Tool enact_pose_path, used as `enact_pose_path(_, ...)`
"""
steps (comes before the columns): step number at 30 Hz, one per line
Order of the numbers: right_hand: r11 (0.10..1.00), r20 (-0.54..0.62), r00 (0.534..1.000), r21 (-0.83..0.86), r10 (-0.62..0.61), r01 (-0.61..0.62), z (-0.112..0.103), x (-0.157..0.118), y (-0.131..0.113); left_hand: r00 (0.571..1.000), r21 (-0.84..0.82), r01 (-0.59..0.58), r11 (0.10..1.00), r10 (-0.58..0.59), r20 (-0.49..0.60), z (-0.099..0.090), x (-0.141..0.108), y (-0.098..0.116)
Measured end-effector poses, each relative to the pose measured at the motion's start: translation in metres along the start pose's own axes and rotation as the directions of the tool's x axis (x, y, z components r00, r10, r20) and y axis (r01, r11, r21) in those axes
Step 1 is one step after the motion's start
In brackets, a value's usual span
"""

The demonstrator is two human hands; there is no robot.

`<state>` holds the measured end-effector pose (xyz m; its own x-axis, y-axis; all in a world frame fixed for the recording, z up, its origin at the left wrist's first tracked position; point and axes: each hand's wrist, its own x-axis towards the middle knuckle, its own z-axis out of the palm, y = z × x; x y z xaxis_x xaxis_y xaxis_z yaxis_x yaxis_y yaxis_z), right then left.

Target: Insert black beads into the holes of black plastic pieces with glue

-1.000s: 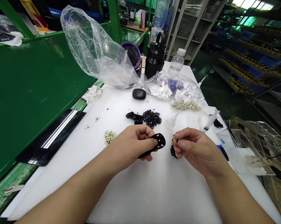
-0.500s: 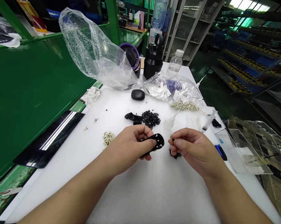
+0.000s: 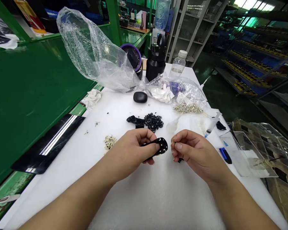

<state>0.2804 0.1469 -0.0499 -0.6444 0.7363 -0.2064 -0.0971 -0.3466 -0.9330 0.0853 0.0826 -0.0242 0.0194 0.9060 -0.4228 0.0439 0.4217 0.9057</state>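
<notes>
My left hand (image 3: 134, 148) is closed around a black, rounded oblong plastic part (image 3: 162, 145) with small white marks on its face. The thumb presses on that face, and the part's lower end is hidden in the palm. Just to the right, my right hand (image 3: 191, 148) has thumb and fingertips pinched together; whatever sits between them is too small to name. Partly covered by the right fingers lies a little black heap (image 3: 180, 160). Beyond the hands is a pile of small black pieces (image 3: 153, 122) beside a crumpled black piece (image 3: 135, 121). Left of my left hand lies a pile of small pale pieces (image 3: 109, 142).
A black oval case (image 3: 140, 97) stands before a clear plastic bag (image 3: 98, 60). Behind are a black flask (image 3: 155, 62) and a clear bottle (image 3: 178, 64). At right lie a syringe (image 3: 213, 124), a blue-black object (image 3: 225, 155) and a clear compartment box (image 3: 251, 150). A glossy black panel (image 3: 48, 143) lies left.
The right hand has shifted slightly left, nearer the black part, and covers more of the little black heap. The left hand keeps its hold. The whole view has moved slightly.
</notes>
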Motion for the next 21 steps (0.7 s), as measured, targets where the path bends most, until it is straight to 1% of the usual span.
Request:
enact_pose_path(2,1.0,0.007,1.0,0.011,0.022,-0.022,0.001,0.0,0.0,1.0,-0.001,-0.006,1.0,0.006,-0.001,0.0,0.0,0.0)
enact_pose_path(7,1.0,-0.058,0.998,0.011,0.029,-0.028,-0.001,0.0,0.001,1.0,0.024,-0.005,1.0,0.006,-0.029,0.0,-0.002,0.0)
enact_pose_path(9,0.999,-0.084,0.996,-0.033,0.015,-0.018,0.0,0.0,0.002,0.999,0.035,-0.007,0.999,0.008,-0.041,0.0,-0.003,0.001)
enact_pose_path(14,0.969,-0.185,0.978,-0.241,-0.093,0.047,0.006,-0.003,0.001,0.995,0.121,-0.025,0.992,0.037,-0.092,0.003,-0.004,0.002)
enact_pose_path(21,0.955,-0.195,0.975,-0.294,-0.11,0.049,0.011,-0.005,-0.004,0.991,0.189,-0.009,0.982,0.033,-0.127,0.004,-0.005,0.006)
